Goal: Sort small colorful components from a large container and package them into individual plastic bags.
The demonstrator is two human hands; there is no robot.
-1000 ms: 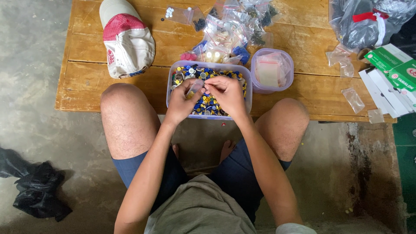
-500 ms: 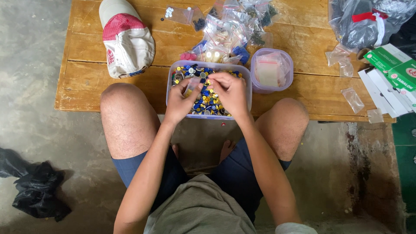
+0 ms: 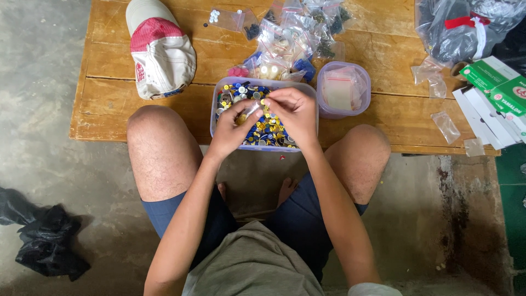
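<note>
A clear rectangular tub full of small blue, yellow and silver buttons sits at the near edge of a low wooden table. Both hands hover over it. My left hand pinches a small clear plastic bag at its mouth. My right hand holds a small yellow button in its fingertips right at the bag's opening. The rest of the bag is hidden behind my fingers.
A round lilac tub with clear bags stands right of the button tub. A pile of filled small bags lies behind. A red-and-cream cap is at left, green boxes and a large bag at right. Black cloth lies on the floor.
My right hand has lifted from the buttons toward the bag held by my left hand; both hands have drawn slightly closer together.
</note>
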